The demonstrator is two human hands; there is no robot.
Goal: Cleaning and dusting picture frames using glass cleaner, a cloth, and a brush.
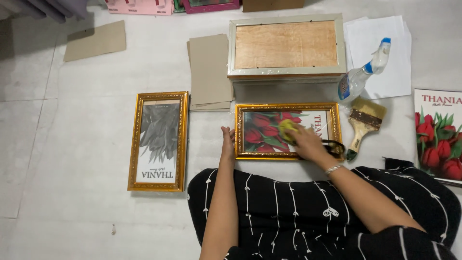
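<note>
- Setting: pale floor [86, 144], seen from above; a person sits on it in dark striped clothing, work laid out in front of the knees.
- Landmark: gold frame [288, 131] holding a picture of red tulips, lying flat just in front of the knees.
- Right hand [305, 142]: fingers curled down on a yellow cloth [288, 129], pressing it against the glass near the frame's middle.
- Left hand [227, 143]: fingers extended and loosely together, resting against the frame's left edge, holding nothing.
- Judgement on method: steady the frame at the left edge, wipe in overlapping passes toward the corners, keep fingertips off the glass.
- Left of the gold frame: a 2nd gold frame [158, 141] with a grey leaf picture, well apart.
- Beyond it: a pale frame [287, 45] lying back up, and a stack of cardboard sheets [210, 72] to that frame's left.
- Right of it: spray bottle [363, 72] lying on white paper [385, 53], a flat paintbrush [364, 123] near the frame's right edge, and a tulip print [439, 135] farther right.
- Obstruction: the paintbrush and a dark object under the right wrist, which I cannot identify, crowd the right edge.
</note>
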